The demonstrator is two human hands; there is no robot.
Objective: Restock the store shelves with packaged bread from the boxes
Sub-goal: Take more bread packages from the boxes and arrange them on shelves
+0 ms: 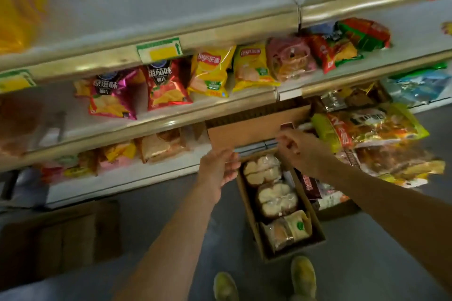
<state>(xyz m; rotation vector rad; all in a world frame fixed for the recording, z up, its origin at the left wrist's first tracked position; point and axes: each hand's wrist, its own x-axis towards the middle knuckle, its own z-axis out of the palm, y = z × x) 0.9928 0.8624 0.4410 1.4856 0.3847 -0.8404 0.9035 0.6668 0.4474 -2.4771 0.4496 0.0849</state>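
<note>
the light is dim and a bit yellow. the picture is blurry, most at the left side. the shelf edges (156, 61) look bent.

two hands are seen: a left hand (217, 166) and a right hand (299, 151). two shoes (303, 276) are seen at the bottom edge. one open box (318, 234) is seen on the floor, and three bread packs (277, 199) are counted in it, laid in a row. a second box (340, 210) is partly seen just to its right; its contents cannot be counted. one cardboard flap (256, 129) is seen above the hands. four chip bags (210, 72) are counted on the middle shelf: one purple, one red, two yellow. two price tags (160, 50) are counted on the upper rail.
</note>
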